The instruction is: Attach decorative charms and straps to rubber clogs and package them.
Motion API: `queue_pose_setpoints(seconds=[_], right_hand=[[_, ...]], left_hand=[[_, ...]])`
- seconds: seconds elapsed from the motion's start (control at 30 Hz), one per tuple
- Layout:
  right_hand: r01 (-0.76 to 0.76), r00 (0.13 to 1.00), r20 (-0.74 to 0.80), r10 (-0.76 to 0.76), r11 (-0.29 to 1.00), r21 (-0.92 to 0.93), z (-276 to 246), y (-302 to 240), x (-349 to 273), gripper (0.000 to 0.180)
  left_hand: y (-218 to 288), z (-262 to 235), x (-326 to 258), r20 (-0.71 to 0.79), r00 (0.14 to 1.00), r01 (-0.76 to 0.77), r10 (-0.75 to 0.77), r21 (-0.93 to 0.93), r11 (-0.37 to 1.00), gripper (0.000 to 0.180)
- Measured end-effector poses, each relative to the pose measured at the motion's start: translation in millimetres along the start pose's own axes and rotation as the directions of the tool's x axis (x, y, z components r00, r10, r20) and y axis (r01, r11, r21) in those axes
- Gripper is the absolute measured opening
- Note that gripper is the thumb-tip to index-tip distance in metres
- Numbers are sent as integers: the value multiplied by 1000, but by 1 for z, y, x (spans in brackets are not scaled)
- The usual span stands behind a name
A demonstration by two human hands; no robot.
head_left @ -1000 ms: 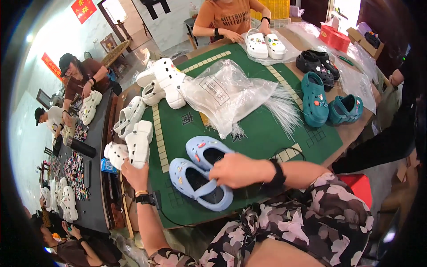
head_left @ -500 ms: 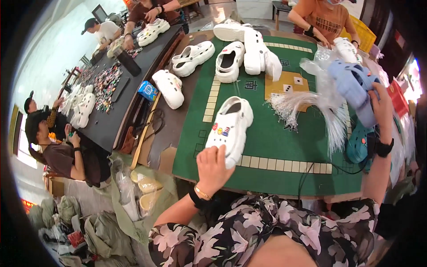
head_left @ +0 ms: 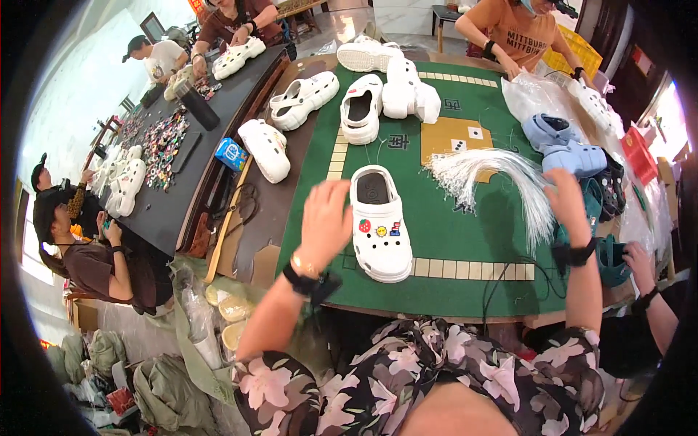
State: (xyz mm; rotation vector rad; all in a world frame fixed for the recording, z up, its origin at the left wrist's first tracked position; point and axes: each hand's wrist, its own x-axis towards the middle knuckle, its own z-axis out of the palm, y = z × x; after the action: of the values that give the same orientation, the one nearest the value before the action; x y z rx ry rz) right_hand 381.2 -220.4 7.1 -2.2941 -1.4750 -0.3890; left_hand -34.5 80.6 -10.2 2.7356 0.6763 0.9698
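A white clog (head_left: 382,251) with a strawberry, a sun and another small charm stands on the green table, its toe toward me. My left hand (head_left: 323,218) is open at the clog's left side, fingers stretched upward; whether the fingertips touch it I cannot tell. My right hand (head_left: 567,200) is open and holds nothing, between a fan of white plastic strings (head_left: 483,163) and a pair of light blue clogs (head_left: 571,156). Teal (head_left: 587,203) and black clogs (head_left: 612,190) lie just beyond its wrist.
Several white clogs (head_left: 361,109) sit at the table's far side. Another person's hand (head_left: 640,265) is by a teal clog (head_left: 611,261) at the right edge. Across the table a person in orange (head_left: 512,33) handles plastic bags (head_left: 534,98). A dark side table (head_left: 211,156) bears many charms.
My right hand has let go of the light blue clogs, which now rest at the right. My left hand has released the white clog, now turned more upright toward me. Another person's hand has appeared.
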Motion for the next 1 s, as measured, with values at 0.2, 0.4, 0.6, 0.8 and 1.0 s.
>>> queue_pose_setpoints(seconds=[0.2, 0.4, 0.6, 0.8, 1.0], right_hand=[[-51, 906, 392, -158, 880, 473, 34, -115, -94, 14], [-176, 886, 460, -57, 877, 447, 53, -149, -131, 14], [-210, 875, 484, 13, 911, 355, 62, -150, -121, 16], [-181, 916, 393, -83, 789, 587, 39, -216, -73, 39], [9, 935, 241, -259, 699, 715, 54, -290, -12, 62]], left_hand=[[-67, 41, 100, 83, 996, -27, 17, 129, 991, 62], [-100, 89, 138, 385, 920, -23, -74, 240, 971, 77], [-102, 91, 141, 500, 865, -149, -33, 321, 935, 76], [-103, 90, 137, 327, 945, -112, 1, 320, 941, 72], [-113, 107, 141, 524, 846, 8, -102, 179, 984, 91]])
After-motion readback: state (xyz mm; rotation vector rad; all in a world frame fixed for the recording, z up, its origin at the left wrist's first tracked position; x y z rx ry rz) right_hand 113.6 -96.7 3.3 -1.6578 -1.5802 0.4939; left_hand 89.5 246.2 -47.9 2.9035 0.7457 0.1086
